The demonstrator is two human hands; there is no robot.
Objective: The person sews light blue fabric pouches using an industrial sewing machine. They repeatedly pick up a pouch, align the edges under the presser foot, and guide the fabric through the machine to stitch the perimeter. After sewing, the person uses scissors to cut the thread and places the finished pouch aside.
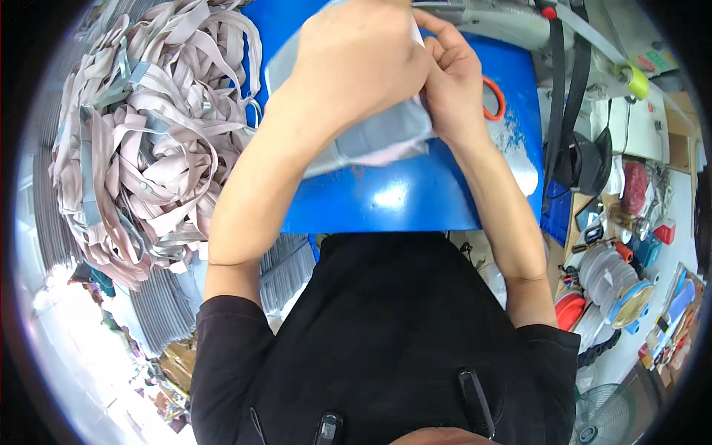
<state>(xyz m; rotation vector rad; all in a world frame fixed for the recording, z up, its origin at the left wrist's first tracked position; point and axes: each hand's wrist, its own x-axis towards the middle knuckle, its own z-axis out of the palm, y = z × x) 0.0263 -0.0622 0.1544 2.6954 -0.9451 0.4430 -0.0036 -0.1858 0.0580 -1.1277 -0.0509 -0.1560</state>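
Note:
My left hand (pixel 360 55) is bent over a pale grey, flat piece (pixel 360 141) with a pinkish lower edge, at the top middle of the blue table (pixel 386 200); its fingertips are hidden. My right hand (pixel 454 85) is just beside it at the piece's right side, fingers curled in, and what they grip is not clear. An orange scissor handle (pixel 501 100) lies right of my right hand.
A large tangled heap of pale pink and grey tape (pixel 163 156) covers the left side, above grey folded stacks (pixel 159 311). At the right are a machine (pixel 638 119) with black belts (pixel 578 89), white spools (pixel 601 274) and a fan (pixel 608 415).

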